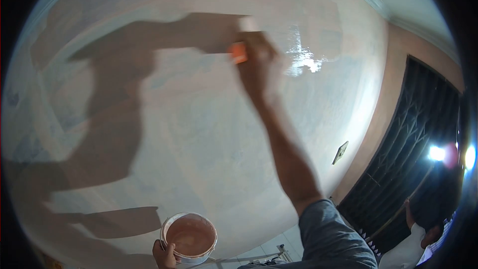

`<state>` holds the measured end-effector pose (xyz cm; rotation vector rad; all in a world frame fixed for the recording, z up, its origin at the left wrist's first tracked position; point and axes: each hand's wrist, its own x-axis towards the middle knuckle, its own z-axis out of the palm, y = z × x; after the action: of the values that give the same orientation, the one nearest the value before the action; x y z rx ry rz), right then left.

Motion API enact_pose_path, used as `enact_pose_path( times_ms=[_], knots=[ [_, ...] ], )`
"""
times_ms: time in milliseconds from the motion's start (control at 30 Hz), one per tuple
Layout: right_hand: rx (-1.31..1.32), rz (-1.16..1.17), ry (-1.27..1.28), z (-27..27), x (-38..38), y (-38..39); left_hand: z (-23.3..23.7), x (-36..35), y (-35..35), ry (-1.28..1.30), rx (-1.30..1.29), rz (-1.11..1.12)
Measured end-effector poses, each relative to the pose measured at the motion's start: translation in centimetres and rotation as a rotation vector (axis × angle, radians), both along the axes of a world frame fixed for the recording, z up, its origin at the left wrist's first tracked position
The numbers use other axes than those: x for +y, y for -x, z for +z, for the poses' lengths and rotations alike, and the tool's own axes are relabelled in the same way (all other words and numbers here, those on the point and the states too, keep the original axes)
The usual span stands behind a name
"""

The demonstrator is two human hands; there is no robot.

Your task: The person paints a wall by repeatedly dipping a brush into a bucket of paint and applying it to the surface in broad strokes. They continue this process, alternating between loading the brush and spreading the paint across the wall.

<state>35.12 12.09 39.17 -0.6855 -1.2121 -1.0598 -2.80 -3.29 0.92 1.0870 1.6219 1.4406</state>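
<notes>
My right hand is raised high against the wall and grips a paintbrush with an orange handle; its pale bristles touch the wall near a wet, glossy patch. My left hand holds a white bucket of pinkish-brown paint by its rim at the bottom of the view. The bucket is open and about half full.
The wall is pale with bluish patches and my shadow falls across its left side. A light switch plate sits to the right. Further right is a dark metal grille door with bright light behind it. Another person stands at lower right.
</notes>
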Motion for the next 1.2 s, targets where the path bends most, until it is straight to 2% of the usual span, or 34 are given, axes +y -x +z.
enact_pose_path(
  times_ms=[67,167,267,300,367,433,500,533,567,600,667,733,833,967,1100,1133,1200],
  knots=[
    [-0.056,0.122,0.042,-0.3,-2.3,6.5,-0.1,0.0,0.3,0.005,0.016,-0.020],
    [-0.089,0.486,0.064,0.3,-7.4,13.5,1.4,0.1,0.2,-0.006,0.037,-0.041],
    [-0.093,0.644,0.110,0.1,-9.1,15.3,2.6,-0.5,-0.4,0.008,0.024,-0.053],
    [-0.087,0.640,0.121,-0.2,-8.7,14.8,2.8,-0.5,-0.5,0.008,0.001,-0.064],
    [-0.028,0.784,0.067,-1.4,-7.5,12.1,2.7,-0.4,-0.4,0.018,-0.025,-0.078],
    [0.053,0.696,0.103,-3.3,-6.4,7.7,2.5,-0.4,-0.2,0.033,-0.050,-0.081],
    [0.188,0.727,0.090,-6.2,-4.0,2.5,1.8,-0.1,0.0,0.040,-0.052,-0.085],
    [0.169,0.567,0.036,-6.8,-3.5,-0.8,1.3,-0.1,0.2,0.042,-0.051,-0.087],
    [0.248,0.695,0.001,-7.5,-2.7,-3.0,0.8,0.2,0.3,0.041,-0.065,-0.062],
    [0.300,0.421,-0.010,-7.5,-2.4,-5.4,0.4,0.7,0.4,0.040,-0.047,-0.063],
    [0.381,0.086,0.047,-6.6,-2.6,-8.4,1.1,0.6,-0.1,0.047,-0.027,-0.050],
    [0.376,-0.014,0.020,-5.8,-1.3,-10.4,3.0,0.4,-1.1,0.110,-0.037,-0.041],
    [0.347,-0.035,-0.002,-5.2,0.6,-10.2,2.3,0.7,-0.6,0.082,-0.048,-0.052],
    [0.146,0.028,-0.096,-5.3,2.6,-4.9,2.0,0.8,-0.6,0.102,-0.054,-0.044],
    [0.043,0.009,0.087,-5.9,0.6,9.4,3.3,0.6,-0.6,0.098,-0.079,-0.064],
    [-0.002,0.152,0.214,-6.3,-1.0,13.4,3.6,0.7,-0.7,0.096,-0.074,-0.073],
    [-0.061,0.463,0.169,-5.0,-4.2,19.6,4.0,1.0,-0.7,0.091,-0.061,-0.095]
  ],
)
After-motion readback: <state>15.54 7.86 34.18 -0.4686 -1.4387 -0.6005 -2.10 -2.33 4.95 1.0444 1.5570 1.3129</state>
